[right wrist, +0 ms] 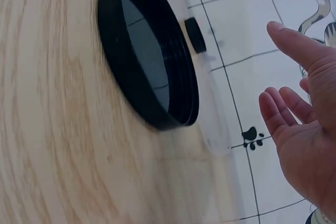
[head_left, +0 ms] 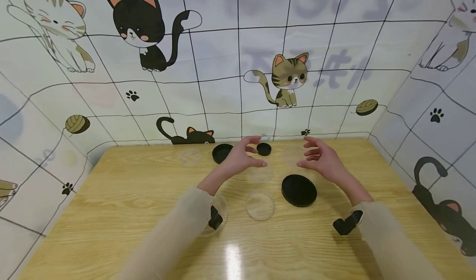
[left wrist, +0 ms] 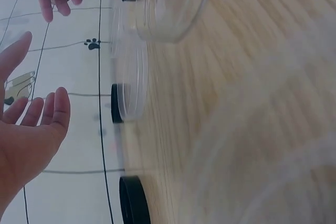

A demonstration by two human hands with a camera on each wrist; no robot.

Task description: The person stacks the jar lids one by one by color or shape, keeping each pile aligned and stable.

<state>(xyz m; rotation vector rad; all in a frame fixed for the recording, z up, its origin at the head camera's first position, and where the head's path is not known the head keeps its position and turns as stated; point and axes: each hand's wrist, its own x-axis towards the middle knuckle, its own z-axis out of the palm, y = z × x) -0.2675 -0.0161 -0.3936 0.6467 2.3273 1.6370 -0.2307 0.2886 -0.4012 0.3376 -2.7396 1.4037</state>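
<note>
My left hand (head_left: 239,158) hovers over the back of the table, fingers loosely bent and thumb apart, holding nothing. Facing it, my right hand (head_left: 325,160) is held the same way, also without anything in it. Between and below them are a small black lid (head_left: 264,149), a faint clear round container (head_left: 261,174) and another clear round piece (head_left: 291,155). A large black lid (head_left: 299,190) lies nearer, its hollow side up in the right wrist view (right wrist: 113,56). Behind the left hand sits a medium black lid (head_left: 220,153), partly covered by it.
One clear round container (head_left: 260,206) stands mid-table; another (head_left: 224,212) is partly hidden under the left forearm. A clear disc-like piece (head_left: 190,157) lies at the back left. Cat-printed cloth (head_left: 215,65) walls the wooden table (head_left: 130,197) at back and sides.
</note>
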